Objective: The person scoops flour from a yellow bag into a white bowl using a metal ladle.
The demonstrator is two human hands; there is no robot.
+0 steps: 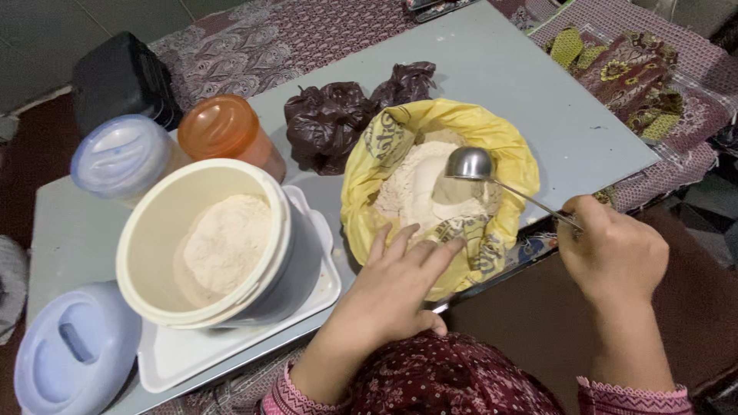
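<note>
A yellow plastic bag (516, 161) full of pale flour (407, 184) lies open on a grey board. My right hand (611, 250) grips the thin handle of a steel ladle (469, 164), whose bowl hangs turned over above the flour. My left hand (392, 280) rests flat on the bag's near edge, fingers spread. To the left a large cream bucket (154, 223) holds a mound of flour (223, 242) and stands in a white tray (307, 296).
A dark brown crumpled bag (330, 119) lies behind the yellow one. An orange-lidded jar (219, 127), a blue-lidded jar (123, 157) and a black box (119, 77) stand at the back left. A blue lid (73, 353) sits at the near left. Patterned cloth surrounds the grey board (523, 69).
</note>
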